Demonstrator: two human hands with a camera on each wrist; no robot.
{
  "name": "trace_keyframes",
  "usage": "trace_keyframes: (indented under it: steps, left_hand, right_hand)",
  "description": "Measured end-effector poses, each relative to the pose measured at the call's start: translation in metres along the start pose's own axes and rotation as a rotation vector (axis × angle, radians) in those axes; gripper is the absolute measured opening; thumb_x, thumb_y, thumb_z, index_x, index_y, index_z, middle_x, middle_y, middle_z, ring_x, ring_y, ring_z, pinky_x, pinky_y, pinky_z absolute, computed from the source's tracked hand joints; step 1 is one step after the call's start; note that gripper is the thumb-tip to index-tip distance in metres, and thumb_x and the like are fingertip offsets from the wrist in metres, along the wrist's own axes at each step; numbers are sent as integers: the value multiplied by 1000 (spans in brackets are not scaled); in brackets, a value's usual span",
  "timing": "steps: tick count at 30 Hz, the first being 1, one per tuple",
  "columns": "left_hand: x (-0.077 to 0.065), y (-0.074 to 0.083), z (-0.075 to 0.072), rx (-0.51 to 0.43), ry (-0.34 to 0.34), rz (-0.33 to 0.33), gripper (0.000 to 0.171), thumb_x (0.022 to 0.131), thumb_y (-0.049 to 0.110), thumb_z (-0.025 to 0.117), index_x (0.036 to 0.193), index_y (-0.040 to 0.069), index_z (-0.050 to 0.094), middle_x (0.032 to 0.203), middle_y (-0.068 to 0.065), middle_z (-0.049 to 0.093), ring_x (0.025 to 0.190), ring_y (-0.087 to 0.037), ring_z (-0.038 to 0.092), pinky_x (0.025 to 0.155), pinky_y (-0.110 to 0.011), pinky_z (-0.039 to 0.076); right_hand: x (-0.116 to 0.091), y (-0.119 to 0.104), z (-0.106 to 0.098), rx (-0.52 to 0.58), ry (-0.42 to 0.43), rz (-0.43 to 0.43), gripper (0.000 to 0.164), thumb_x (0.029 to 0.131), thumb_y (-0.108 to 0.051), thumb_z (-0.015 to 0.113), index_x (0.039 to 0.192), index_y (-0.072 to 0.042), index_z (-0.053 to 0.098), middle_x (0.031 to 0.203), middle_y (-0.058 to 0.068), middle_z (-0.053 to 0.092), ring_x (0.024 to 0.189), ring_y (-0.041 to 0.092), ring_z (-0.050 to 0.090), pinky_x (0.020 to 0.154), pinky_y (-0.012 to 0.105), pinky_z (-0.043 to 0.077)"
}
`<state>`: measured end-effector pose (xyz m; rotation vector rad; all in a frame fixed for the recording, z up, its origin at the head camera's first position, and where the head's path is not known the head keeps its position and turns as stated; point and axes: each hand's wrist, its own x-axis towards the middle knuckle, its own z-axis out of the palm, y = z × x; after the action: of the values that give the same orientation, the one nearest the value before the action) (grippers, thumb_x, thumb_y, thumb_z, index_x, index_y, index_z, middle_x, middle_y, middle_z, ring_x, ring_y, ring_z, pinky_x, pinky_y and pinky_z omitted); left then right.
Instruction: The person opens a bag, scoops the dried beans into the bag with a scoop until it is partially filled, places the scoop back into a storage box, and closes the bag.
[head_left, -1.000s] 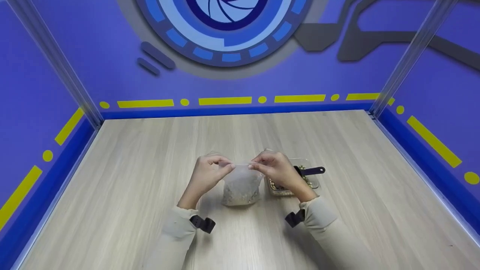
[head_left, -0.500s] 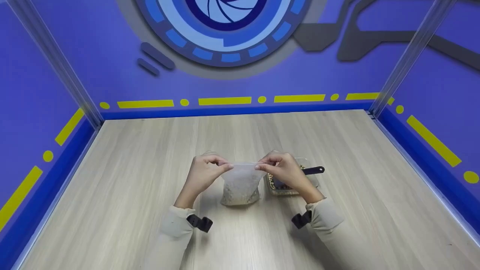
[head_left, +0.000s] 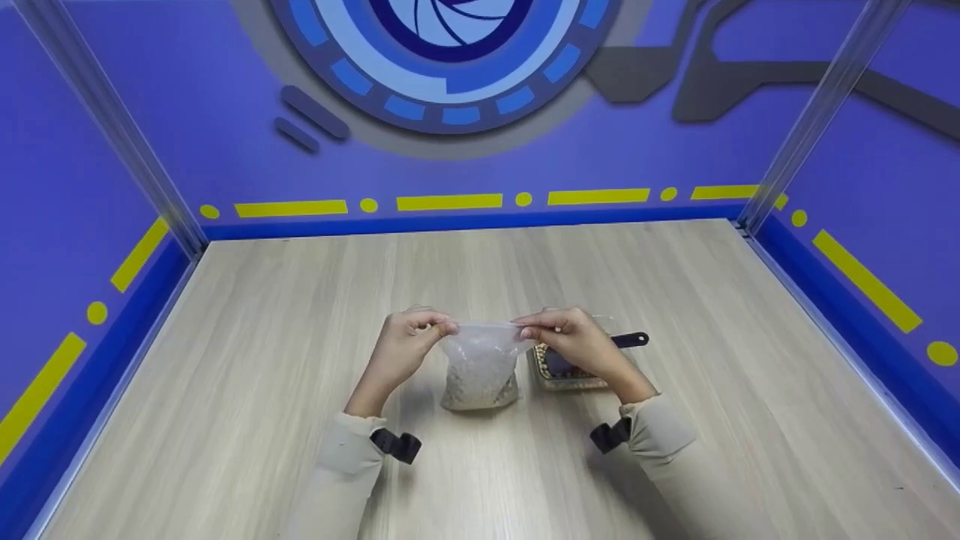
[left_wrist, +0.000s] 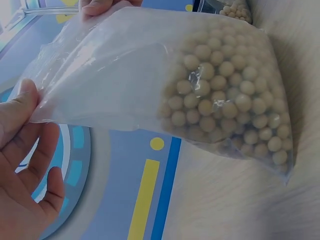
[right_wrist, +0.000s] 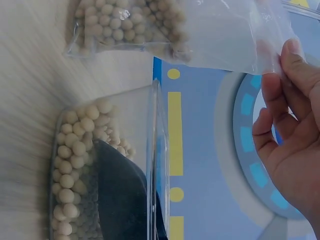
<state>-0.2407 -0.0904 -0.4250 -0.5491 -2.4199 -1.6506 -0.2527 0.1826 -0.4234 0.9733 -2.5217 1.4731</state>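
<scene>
A clear plastic bag (head_left: 481, 367) stands upright on the table, its lower part filled with small round beige balls (left_wrist: 225, 95). My left hand (head_left: 405, 345) pinches the bag's top left corner between thumb and fingertips. At the opposite top corner, my right hand (head_left: 574, 341) pinches the plastic the same way. The top edge is stretched between the two hands. Right of the bag sits a clear box (right_wrist: 135, 100) of similar balls, with a black scoop (right_wrist: 122, 195) resting in it. In the head view my right hand and wrist partly cover this box.
The scoop's black handle (head_left: 630, 340) sticks out over the box's right side. Blue panels (head_left: 480, 172) with yellow marks enclose the wooden table (head_left: 300, 300) at the back and both sides.
Both hands have moved apart, the right one farther to the right, so the bag's top edge is spread wider. The bag's base and the box have stayed in place.
</scene>
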Motion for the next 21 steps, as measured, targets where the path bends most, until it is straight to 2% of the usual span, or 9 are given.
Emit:
trace_keyframes:
  steps: [6, 11, 15, 21]
  left_hand:
    - [1, 0, 0, 0, -3, -10, 14, 91, 16, 63, 90, 9, 74, 89, -2, 70, 81, -12, 58, 78, -26, 46]
    - [2, -2, 0, -5, 18, -39, 18, 94, 11, 59, 103, 7, 73, 94, -5, 71, 81, -13, 58, 74, -23, 45]
    - [3, -5, 2, -51, 43, -59, 25, 94, 14, 59, 115, 7, 69, 98, -8, 71, 84, -15, 59, 74, -21, 46]
    - [5, -10, 4, -90, 72, -65, 28, 94, 9, 59, 120, 3, 65, 107, -14, 69, 94, -21, 62, 82, -23, 50]
  right_hand:
    - [0, 4, 0, 28, 8, 67, 26, 92, -12, 62, 113, -1, 70, 113, 15, 70, 98, 5, 64, 81, 18, 52]
    - [1, 7, 1, 88, 50, 147, 27, 92, -12, 62, 115, 2, 68, 115, 18, 68, 90, -1, 61, 77, 14, 50]
    - [2, 9, 2, 124, 73, 192, 28, 94, -11, 60, 116, 4, 67, 114, 20, 68, 85, -2, 59, 74, 14, 48]
    - [4, 13, 4, 115, 108, 221, 31, 95, -14, 58, 121, 1, 65, 113, 18, 69, 86, 4, 61, 74, 16, 48]
